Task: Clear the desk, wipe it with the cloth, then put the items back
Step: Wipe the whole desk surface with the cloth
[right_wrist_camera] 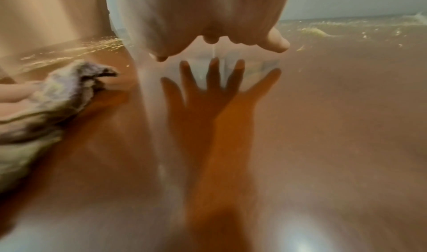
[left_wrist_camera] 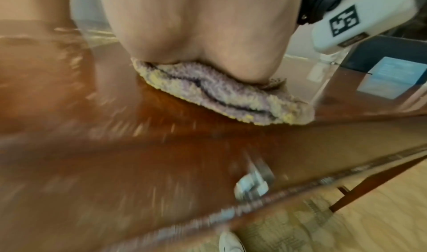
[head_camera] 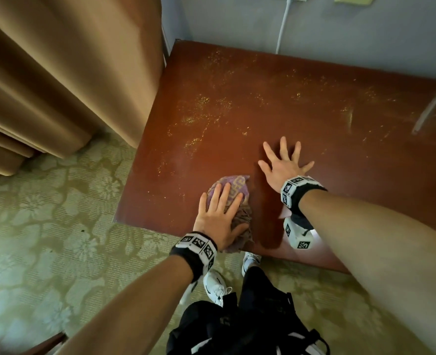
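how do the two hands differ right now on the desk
The left hand presses flat on the cloth near the front edge; the right hand touches no cloth. The left hand's fingers lie close together; the right hand's are spread wide, farther in over the desk. Both are open, palm down, with a marked wristband.

A hotel-like bedroom, by the look of it: heavy tan curtains hang to floral-patterned green carpet beside a reddish wooden bench against a plain wall.
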A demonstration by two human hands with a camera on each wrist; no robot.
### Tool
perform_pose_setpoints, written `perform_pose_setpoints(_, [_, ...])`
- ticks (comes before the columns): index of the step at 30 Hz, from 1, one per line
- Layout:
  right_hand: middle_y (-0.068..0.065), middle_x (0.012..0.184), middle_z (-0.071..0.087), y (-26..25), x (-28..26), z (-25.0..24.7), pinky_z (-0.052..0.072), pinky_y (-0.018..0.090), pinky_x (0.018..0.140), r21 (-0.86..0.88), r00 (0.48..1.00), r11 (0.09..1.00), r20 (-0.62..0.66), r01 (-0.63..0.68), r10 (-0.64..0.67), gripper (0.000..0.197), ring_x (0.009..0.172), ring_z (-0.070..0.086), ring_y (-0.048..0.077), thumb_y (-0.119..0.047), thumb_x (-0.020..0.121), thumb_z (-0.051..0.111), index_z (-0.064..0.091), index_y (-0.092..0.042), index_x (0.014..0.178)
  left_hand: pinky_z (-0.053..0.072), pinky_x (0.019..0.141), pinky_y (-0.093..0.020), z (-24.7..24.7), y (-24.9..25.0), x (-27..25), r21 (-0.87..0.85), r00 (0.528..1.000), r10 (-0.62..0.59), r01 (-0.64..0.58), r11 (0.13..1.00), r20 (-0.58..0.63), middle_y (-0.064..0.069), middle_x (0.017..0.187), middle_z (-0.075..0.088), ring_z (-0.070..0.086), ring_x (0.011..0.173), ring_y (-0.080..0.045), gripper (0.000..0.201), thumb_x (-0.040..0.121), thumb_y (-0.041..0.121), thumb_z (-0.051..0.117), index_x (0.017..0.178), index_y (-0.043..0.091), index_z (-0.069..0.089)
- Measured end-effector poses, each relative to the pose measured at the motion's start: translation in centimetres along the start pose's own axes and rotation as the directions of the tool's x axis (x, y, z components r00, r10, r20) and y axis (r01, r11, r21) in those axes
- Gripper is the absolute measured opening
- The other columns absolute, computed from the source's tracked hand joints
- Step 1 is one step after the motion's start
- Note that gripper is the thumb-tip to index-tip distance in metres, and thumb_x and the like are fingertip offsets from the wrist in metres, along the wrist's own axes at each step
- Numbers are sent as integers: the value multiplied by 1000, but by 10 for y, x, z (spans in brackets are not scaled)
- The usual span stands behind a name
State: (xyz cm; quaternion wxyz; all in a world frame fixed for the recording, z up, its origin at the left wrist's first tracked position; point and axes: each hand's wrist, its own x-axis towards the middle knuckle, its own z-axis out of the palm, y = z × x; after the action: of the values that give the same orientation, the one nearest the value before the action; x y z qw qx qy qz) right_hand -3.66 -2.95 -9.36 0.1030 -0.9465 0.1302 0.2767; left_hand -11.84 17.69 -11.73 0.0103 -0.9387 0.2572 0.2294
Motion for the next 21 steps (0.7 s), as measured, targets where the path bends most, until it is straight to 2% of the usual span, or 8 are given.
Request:
perform_pose_setpoints(2, [-4, 164, -19, 5, 8, -7, 1, 76, 108, 17, 1000, 1000, -6, -22, 22, 55, 147, -23, 35, -53, 104, 19, 1, -45, 155, -4, 117, -54, -13, 4, 26, 25, 999, 39, -39, 999, 4, -6, 161, -20, -18, 147, -26, 77, 91, 71, 10, 153, 31, -12])
perform_pose_setpoints(6, [-2, 165, -13, 11, 25, -22, 1, 75, 109, 143, 998, 989, -49, -43, 50, 54, 149, -19, 33, -42, 106, 21, 0, -42, 156, -3, 117, -54, -36, 8, 82, 76, 996, 85, -87, 993, 28, -5, 160, -21, -19, 147, -26, 77, 91, 72, 9, 153, 32, -12])
perform_pose_setpoints(10, [-2, 165, -13, 20, 48, -39, 1, 75, 109, 184, 997, 981, -37, -64, 72, 55, 149, -18, 33, -40, 106, 22, -1, -43, 156, -4, 118, -54, -61, 0, 127, 114, 993, 98, -104, 988, 60, -4, 160, -22, -20, 147, -25, 76, 91, 72, 10, 153, 33, -13])
perform_pose_setpoints(16, [0, 164, -17, 18, 79, -53, 0, 77, 107, 108, 996, 990, 30, -92, 89, 55, 147, -21, 36, -42, 105, 22, -1, -43, 155, -6, 117, -51, -98, -34, 181, 19, 996, -39, 38, 999, 77, 1, 158, -27, -23, 146, -21, 79, 88, 76, 10, 151, 36, -16])
perform_pose_setpoints(21, [4, 163, -23, -1, 90, -49, -1, 78, 105, 29, 999, 999, 25, -46, 45, 56, 145, -25, 40, -49, 104, 15, -7, -41, 155, -6, 117, -51, -107, -55, 194, -2, 993, -101, 101, 995, 59, 2, 159, -26, -22, 146, -21, 79, 88, 77, 10, 151, 37, -16])
